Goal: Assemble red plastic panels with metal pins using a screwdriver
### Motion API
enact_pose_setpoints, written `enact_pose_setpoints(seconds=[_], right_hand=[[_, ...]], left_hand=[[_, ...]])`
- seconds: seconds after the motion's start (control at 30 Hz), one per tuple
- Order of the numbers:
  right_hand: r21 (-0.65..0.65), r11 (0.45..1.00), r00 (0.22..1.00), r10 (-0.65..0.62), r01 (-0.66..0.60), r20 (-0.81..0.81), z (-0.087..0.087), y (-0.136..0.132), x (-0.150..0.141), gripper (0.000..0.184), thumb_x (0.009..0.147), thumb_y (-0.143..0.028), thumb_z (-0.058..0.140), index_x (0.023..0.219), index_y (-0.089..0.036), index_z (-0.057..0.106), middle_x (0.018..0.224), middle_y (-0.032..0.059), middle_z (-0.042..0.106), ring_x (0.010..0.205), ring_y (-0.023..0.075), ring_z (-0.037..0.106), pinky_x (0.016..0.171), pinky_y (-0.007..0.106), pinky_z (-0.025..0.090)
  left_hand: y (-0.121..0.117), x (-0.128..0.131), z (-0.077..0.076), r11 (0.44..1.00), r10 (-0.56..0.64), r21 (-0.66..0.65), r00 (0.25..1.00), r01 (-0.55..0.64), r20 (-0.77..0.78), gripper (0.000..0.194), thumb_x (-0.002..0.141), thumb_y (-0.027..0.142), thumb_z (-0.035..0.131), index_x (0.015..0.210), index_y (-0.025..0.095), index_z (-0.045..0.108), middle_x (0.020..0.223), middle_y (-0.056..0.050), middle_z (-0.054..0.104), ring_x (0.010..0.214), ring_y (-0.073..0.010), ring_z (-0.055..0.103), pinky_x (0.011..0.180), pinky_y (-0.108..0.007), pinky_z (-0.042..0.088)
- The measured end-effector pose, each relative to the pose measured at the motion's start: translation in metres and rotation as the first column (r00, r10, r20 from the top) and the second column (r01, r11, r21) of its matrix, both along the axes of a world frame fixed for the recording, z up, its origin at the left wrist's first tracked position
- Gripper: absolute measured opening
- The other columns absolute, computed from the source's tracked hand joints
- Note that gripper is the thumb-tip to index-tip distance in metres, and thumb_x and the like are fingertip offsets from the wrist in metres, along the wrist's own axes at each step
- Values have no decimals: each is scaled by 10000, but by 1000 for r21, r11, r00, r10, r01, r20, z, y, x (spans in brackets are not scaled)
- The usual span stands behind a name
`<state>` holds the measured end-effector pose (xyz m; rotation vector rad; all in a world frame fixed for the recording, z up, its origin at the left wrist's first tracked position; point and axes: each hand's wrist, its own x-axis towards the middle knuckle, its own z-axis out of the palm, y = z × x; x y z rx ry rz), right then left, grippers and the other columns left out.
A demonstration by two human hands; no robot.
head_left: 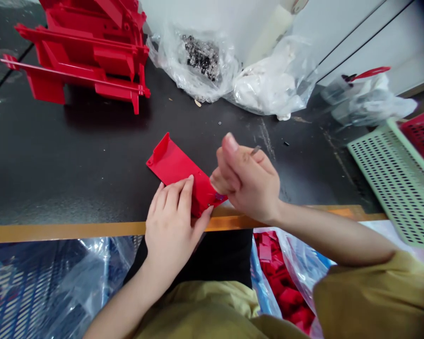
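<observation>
A flat red plastic panel [180, 165] lies aslant at the front edge of the black table, with an upright flap at its far left end. My left hand [171, 212] holds it down, fingers across its face and thumb at its near edge. Over the panel's right end, my right hand [249, 181] is closed in a fist. A thin grey tool [256, 149] pokes out of the top of that fist; the fingers hide most of it, so its kind cannot be told. Below the fist, a small dark purplish spot shows on the panel.
Stacked red plastic parts [88, 66] stand at the back left. Behind are a clear bag of small dark pieces [203, 56] and a white-filled bag [268, 84]. A pale green basket [392, 183] is at right. Below the table edge sit a bag of red pieces [282, 282] and a blue crate [21, 292].
</observation>
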<state>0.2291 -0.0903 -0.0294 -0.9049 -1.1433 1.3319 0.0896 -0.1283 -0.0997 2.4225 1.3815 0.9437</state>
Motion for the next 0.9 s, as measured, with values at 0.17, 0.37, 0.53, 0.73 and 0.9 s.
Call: enact_pose_setpoints(seconds=[0.17, 0.37, 0.53, 0.73, 0.9], right_hand=[[96, 992, 991, -66, 77, -119, 2, -2, 14, 596, 902, -429, 567, 452, -190, 256, 357, -77, 107, 291, 50, 102, 323, 247, 106], [103, 992, 994, -57, 67, -92, -4, -18, 8, 585, 973, -425, 462, 470, -173, 302, 379, -67, 178, 327, 44, 98, 368, 252, 109], [205, 977, 998, -54, 57, -19, -13, -23, 3, 581, 990, -376, 451, 469, -161, 305, 388, -56, 225, 353, 44, 206, 379, 235, 145], [164, 986, 999, -8, 1, 43, -13, -18, 4, 566, 1000, -375, 441, 480, -174, 341, 415, -63, 260, 381, 51, 228, 402, 252, 174], [58, 998, 1000, 15, -16, 16, -7, -6, -4, 595, 964, -415, 509, 448, -179, 330, 401, -70, 228, 380, 44, 232, 409, 238, 190]], left_hand=[[1, 1, -1, 1000, 2, 29, 1000, -2, -12, 513, 889, 380, 611, 1298, 81, 531, 1136, -133, 647, 1049, -267, 589, 1053, -452, 439], [-1, 0, -1, 999, 15, 38, 999, -14, -31, 520, 886, 383, 618, 1300, 77, 541, 1146, -125, 644, 1051, -261, 583, 1068, -420, 423], [0, 0, -1, 1000, 15, 15, 1000, -15, -22, 527, 886, 393, 622, 1310, 93, 538, 1159, -112, 644, 1061, -256, 579, 1083, -411, 407], [1, 0, -2, 1000, 6, 11, 1000, -6, 7, 521, 893, 404, 614, 1306, 97, 541, 1172, -113, 646, 1074, -261, 575, 1053, -416, 437], [1, 1, -2, 1000, 2, 3, 1000, -2, 9, 512, 890, 408, 620, 1292, 98, 553, 1167, -115, 644, 1071, -263, 578, 1045, -421, 445]])
